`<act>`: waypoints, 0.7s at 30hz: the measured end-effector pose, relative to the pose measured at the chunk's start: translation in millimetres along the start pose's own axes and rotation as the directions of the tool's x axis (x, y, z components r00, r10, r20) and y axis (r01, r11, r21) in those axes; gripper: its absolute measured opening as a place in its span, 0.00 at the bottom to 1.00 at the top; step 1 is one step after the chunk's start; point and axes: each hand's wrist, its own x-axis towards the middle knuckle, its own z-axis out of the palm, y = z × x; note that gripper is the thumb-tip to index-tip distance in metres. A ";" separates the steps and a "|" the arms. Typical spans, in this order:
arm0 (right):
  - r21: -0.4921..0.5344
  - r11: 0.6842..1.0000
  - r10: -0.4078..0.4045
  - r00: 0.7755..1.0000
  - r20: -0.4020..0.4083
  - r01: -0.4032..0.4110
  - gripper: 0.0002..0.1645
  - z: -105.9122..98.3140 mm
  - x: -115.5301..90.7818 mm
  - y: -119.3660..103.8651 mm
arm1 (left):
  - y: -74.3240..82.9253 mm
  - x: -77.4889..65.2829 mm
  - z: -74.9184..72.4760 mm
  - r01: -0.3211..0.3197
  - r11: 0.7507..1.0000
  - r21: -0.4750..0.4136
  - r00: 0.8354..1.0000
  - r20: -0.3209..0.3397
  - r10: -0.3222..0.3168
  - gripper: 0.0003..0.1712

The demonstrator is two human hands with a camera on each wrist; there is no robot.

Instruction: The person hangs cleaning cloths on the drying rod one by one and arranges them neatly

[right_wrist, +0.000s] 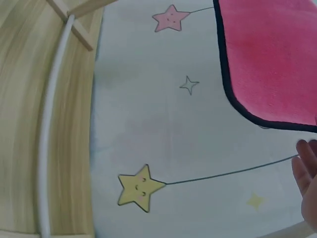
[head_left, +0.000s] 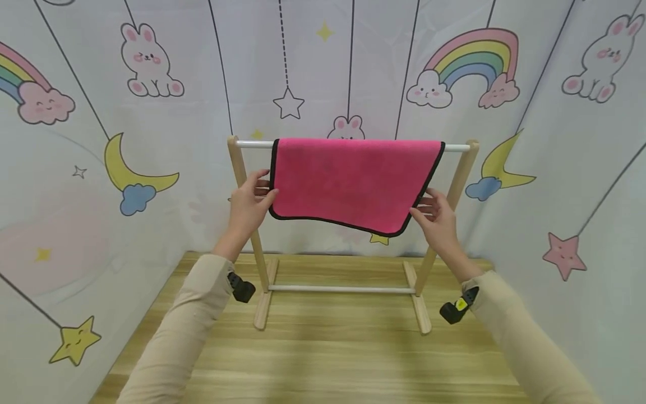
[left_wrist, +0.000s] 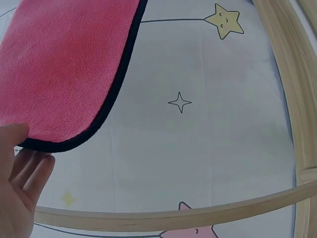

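A pink plush cloth [head_left: 348, 185] with a black bound edge hangs folded over the white top bar [head_left: 254, 145] of a wooden rack. Its lower edge slants, dipping further on the right. My left hand [head_left: 250, 202] pinches the cloth's left edge near the lower corner, thumb in front and fingers behind. At the opposite edge, my right hand [head_left: 438, 220] holds the cloth near its lower right corner, thumb tip on the black border. The right wrist view catches only some of that hand's fingers [right_wrist: 304, 168], close below the border; its thumb is mostly out of frame.
Wooden side posts [head_left: 460, 171] carry the bar, and a lower white rod [head_left: 343, 289] joins the rack's feet [head_left: 418, 306]. The rack stands on a wood-grain surface [head_left: 323, 359]. Behind and beside it hangs a pale backdrop [head_left: 202, 123] printed with rabbits, stars and rainbows.
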 end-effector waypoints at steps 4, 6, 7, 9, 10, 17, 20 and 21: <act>0.051 0.998 0.026 1.000 0.011 -0.027 0.20 3.7 -3.9 0.7 | 1.3 0.0 2.4 -0.013 1.000 0.010 1.000 -0.004 0.013 0.26; 0.077 0.997 0.013 1.000 -0.002 -0.013 0.14 2.6 -5.9 -5.5 | 2.1 0.8 3.8 -0.026 1.000 0.017 1.000 -0.004 0.026 0.25; 0.096 0.995 0.005 1.000 -0.012 -0.004 0.12 1.7 -6.8 -9.9 | 2.6 0.7 4.0 -0.033 0.999 0.016 0.999 -0.003 0.033 0.25; 0.133 0.991 -0.003 0.999 -0.032 0.007 0.09 -0.8 -7.9 -19.2 | 4.0 0.7 4.6 -0.047 0.999 0.016 0.999 -0.003 0.047 0.24; 0.142 0.990 -0.008 0.999 -0.044 0.014 0.09 -2.7 -7.7 -24.0 | 4.8 0.8 5.0 -0.053 0.998 0.016 0.999 -0.001 0.053 0.23; 0.164 0.984 -0.053 0.992 -0.114 0.071 0.09 -18.5 12.3 -42.1 | 13.4 2.7 9.1 -0.084 0.996 -0.006 0.996 -0.029 0.084 0.21; 0.190 0.976 -0.070 0.983 -0.169 0.102 0.08 -25.5 29.1 -48.0 | 19.4 5.1 11.1 -0.084 0.996 -0.037 0.995 -0.054 0.082 0.21; 0.195 0.974 -0.075 0.979 -0.191 0.113 0.07 -27.6 35.0 -50.5 | 21.6 6.3 11.6 -0.087 0.995 -0.050 0.994 -0.065 0.084 0.21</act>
